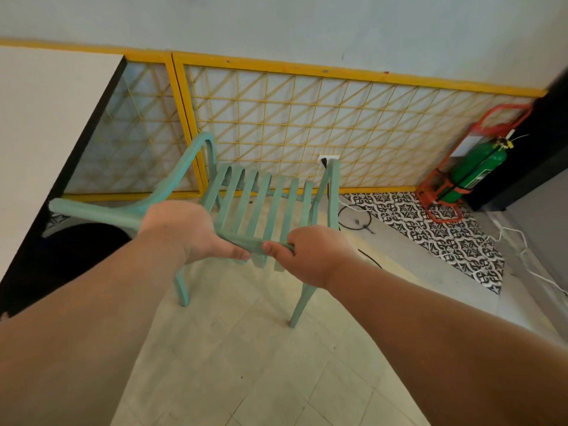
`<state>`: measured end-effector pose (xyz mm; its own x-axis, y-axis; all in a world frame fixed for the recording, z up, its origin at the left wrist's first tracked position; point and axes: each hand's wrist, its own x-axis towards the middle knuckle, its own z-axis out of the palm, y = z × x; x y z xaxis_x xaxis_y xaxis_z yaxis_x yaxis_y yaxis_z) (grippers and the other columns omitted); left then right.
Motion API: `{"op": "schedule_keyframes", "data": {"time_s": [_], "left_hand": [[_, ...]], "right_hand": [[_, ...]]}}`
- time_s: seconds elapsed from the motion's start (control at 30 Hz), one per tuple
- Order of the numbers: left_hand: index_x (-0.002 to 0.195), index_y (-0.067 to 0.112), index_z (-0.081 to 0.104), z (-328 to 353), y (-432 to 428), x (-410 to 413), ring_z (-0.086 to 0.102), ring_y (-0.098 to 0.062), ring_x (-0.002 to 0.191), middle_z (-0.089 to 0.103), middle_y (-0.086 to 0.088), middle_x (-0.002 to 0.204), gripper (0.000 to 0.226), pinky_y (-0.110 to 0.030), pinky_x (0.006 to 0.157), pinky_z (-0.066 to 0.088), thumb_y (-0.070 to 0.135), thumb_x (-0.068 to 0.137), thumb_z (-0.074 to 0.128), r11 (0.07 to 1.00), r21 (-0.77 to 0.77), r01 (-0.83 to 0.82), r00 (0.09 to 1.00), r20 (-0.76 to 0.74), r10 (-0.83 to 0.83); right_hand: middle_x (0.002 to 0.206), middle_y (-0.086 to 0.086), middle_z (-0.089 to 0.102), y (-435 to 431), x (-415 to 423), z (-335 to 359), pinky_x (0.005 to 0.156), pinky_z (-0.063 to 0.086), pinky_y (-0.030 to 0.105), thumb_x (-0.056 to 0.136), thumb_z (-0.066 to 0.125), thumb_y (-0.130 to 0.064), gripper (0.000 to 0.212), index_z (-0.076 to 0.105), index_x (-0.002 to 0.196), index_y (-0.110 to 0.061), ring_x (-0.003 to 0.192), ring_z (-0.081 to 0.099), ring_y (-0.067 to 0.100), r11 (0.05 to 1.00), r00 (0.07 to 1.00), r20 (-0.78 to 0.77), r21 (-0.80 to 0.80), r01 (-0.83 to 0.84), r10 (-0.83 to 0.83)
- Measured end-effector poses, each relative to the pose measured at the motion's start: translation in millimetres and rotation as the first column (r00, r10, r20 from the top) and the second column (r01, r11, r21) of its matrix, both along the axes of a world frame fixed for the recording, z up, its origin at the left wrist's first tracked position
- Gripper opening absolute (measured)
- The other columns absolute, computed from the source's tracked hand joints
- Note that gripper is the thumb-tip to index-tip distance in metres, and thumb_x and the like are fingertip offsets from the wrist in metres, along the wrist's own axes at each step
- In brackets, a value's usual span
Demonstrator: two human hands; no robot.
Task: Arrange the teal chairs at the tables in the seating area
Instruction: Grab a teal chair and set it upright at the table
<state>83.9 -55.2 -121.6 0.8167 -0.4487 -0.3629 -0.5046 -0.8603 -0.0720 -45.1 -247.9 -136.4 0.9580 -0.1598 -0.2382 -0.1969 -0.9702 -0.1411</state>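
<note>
A teal slatted chair (261, 198) stands in front of me on the pale floor, its seat facing the yellow lattice wall. Both hands grip the near top rail of its back. My left hand (187, 229) curls around the rail on the left, thumb underneath. My right hand (302, 253) holds the same rail just to the right, fingers wrapped over it. The chair's left armrest reaches toward a white table (46, 133) with a black edge at the left. Two of the chair's legs show below my hands.
A yellow-framed lattice panel (307, 118) lines the wall behind the chair. A green gas cylinder (473, 173) in a red stand sits at the right. Black and white cables (362, 219) trail over patterned tiles (445, 235). A dark round shape (76, 250) lies under the table.
</note>
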Motion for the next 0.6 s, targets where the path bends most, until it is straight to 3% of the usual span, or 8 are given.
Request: {"op": "schedule_keyframes", "data": {"time_s": [0.33,0.6], "left_hand": [[0.078,0.024,0.064,-3.5,-33.0,-33.9,0.063,-0.023,0.075,0.063,0.003,0.073,0.111,-0.035,0.074,0.057,0.115,0.028,0.026,0.994,-0.01,-0.108,0.994,0.012,0.108],[0.077,0.024,0.065,-4.5,-33.1,-30.3,0.064,-0.021,0.072,0.065,0.004,0.073,0.114,-0.035,0.072,0.058,0.116,0.024,0.023,0.995,-0.035,-0.089,0.996,0.022,0.09]], "right_hand": [[0.067,-0.001,0.058,-43.4,-3.3,12.7,0.051,0.041,0.031,0.089,0.023,-0.086,0.076,0.055,0.068,-0.019,0.06,0.055,0.016,0.996,0.999,-0.037,-0.086,-0.016,0.013],[0.066,-0.002,0.058,-48.8,1.1,8.5,0.052,0.039,0.031,0.089,0.021,-0.086,0.078,0.056,0.069,-0.02,0.06,0.055,0.015,0.992,0.999,-0.033,-0.12,-0.047,0.043]]}}
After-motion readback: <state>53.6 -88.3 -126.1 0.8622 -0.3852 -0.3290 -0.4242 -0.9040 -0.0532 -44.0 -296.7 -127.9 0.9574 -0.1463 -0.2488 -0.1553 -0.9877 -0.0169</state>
